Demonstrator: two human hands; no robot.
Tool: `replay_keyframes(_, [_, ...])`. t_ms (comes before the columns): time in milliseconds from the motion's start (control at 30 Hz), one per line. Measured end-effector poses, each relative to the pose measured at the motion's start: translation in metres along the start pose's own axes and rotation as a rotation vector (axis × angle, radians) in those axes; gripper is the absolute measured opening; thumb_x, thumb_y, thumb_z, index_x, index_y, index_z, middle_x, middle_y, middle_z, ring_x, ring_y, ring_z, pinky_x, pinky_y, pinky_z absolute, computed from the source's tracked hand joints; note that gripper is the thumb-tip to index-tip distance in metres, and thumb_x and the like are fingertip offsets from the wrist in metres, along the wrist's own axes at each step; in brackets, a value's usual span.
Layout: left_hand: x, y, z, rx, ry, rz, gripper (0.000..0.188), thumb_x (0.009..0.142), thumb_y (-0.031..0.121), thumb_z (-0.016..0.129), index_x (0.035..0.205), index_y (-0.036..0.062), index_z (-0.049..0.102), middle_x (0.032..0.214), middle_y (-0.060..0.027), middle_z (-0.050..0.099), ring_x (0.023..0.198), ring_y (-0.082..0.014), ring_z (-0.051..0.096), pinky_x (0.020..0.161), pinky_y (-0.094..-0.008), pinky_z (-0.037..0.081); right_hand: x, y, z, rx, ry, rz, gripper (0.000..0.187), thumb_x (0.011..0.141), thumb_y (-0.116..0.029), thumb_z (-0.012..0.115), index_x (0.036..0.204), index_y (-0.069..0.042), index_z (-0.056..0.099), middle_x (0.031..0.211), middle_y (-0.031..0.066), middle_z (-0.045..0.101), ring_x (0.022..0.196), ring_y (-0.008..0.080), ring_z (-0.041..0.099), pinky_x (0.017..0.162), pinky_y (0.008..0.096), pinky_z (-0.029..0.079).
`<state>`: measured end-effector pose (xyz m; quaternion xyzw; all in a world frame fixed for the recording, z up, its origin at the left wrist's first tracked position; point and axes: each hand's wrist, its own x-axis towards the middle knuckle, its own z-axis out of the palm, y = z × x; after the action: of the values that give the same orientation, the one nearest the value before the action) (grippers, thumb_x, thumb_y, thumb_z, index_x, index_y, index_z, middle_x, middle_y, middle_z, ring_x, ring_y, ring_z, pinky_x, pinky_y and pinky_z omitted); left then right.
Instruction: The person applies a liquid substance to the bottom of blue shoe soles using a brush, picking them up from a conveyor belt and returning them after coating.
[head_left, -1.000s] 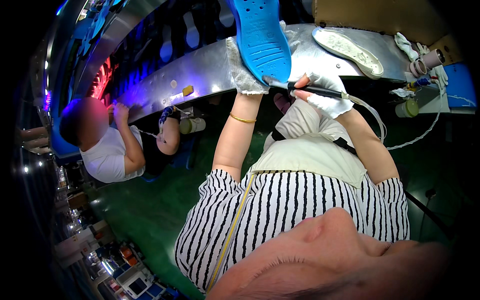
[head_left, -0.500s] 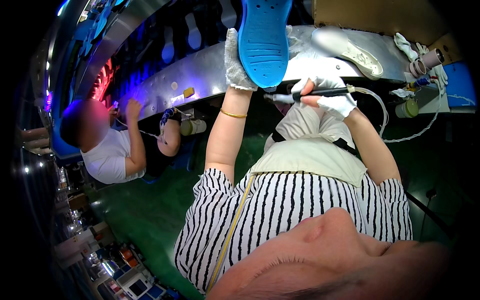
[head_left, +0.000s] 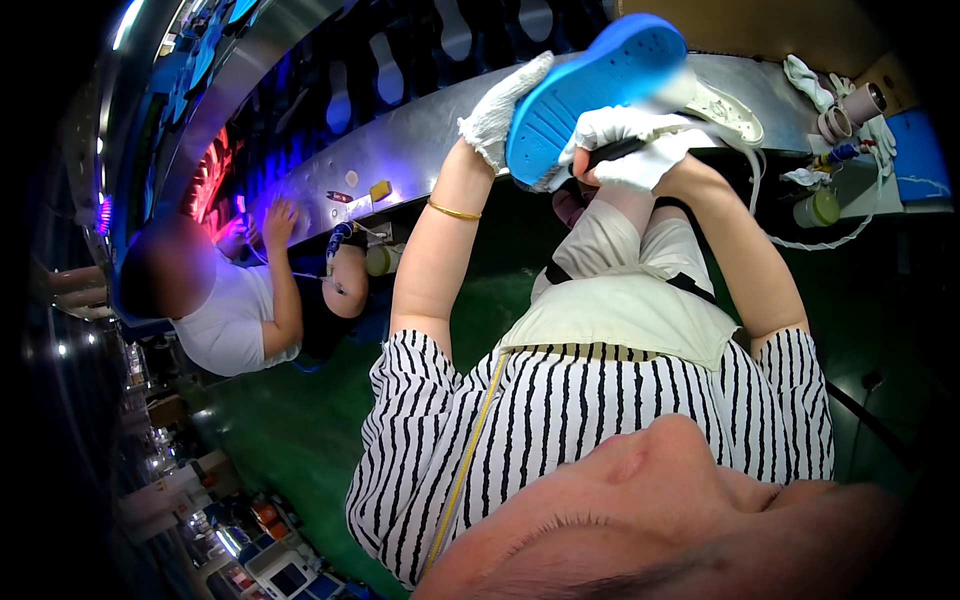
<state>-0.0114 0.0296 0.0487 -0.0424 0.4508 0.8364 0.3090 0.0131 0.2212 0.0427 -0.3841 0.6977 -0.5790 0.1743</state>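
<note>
My left hand, in a white knit glove, is closed on the left edge of a blue shoe sole held tilted above the bench edge, its toe end toward the upper right. My right hand, gloved with bare fingertips, grips a black-handled brush with a clear tube running from its back end. The pale brush tip is at the sole's near, rounded end and appears to touch its rim. Part of the handle is hidden by the fingers. Beyond the right hand, a white shoe lies on the metal bench.
The metal bench curves across the front, with dark racks of soles moving past behind it. At right are gloves, a pink cup and a green-lidded jar. A co-worker in a white shirt sits at left.
The blue sole has turned from upright to slanting, its toe swinging right and nearer end leftward. My right hand has moved left and up, bringing the brush to the sole's rim.
</note>
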Motion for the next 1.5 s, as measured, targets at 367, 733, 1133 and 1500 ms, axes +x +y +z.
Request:
replay_keyframes(367, [0.008,0.008,0.003,0.297,0.045,-0.163,0.046,0.088,0.043,0.055,0.108,0.0028,0.061,0.095,-0.0111,0.066,0.075,-0.0179,0.065,0.065,-0.0311,0.056,-0.001,0.000,-0.016,-0.159,0.021,0.144,0.005,0.070,-0.001,0.064,0.074,-0.004,0.062,0.077,0.0051,0.062,0.072,0.0147,0.060,0.065,0.0266,0.049])
replay_keyframes(733, [0.002,0.009,0.012,0.314,0.085,-0.145,0.049,0.090,0.043,0.050,0.113,0.0001,0.057,0.098,-0.0141,0.065,0.081,-0.0240,0.066,0.069,-0.0360,0.056,-0.015,-0.014,-0.049,-0.148,0.046,0.270,0.013,0.064,-0.001,0.068,0.075,-0.004,0.062,0.077,0.0061,0.063,0.074,0.0156,0.059,0.069,0.0283,0.048])
replay_keyframes(1133, [0.014,-0.047,-0.033,-0.454,-0.123,0.383,0.063,0.090,0.054,0.036,0.123,0.0022,0.048,0.115,-0.0176,0.057,0.098,-0.0309,0.059,0.087,-0.0421,0.049,-0.018,-0.006,0.026,0.150,0.267,-0.024,0.009,0.075,-0.002,0.069,0.081,-0.002,0.062,0.071,0.0042,0.063,0.063,0.0080,0.060,0.057,0.0224,0.049])
replay_keyframes(1500, [0.011,-0.057,-0.022,-0.497,-0.238,0.424,0.061,0.090,0.052,0.031,0.126,0.0041,0.044,0.117,-0.0174,0.054,0.102,-0.0308,0.054,0.093,-0.0419,0.044,0.001,-0.011,0.029,0.129,0.447,-0.195,0.010,0.074,-0.003,0.070,0.080,0.000,0.063,0.073,0.0075,0.062,0.066,0.0136,0.060,0.060,0.0256,0.048])
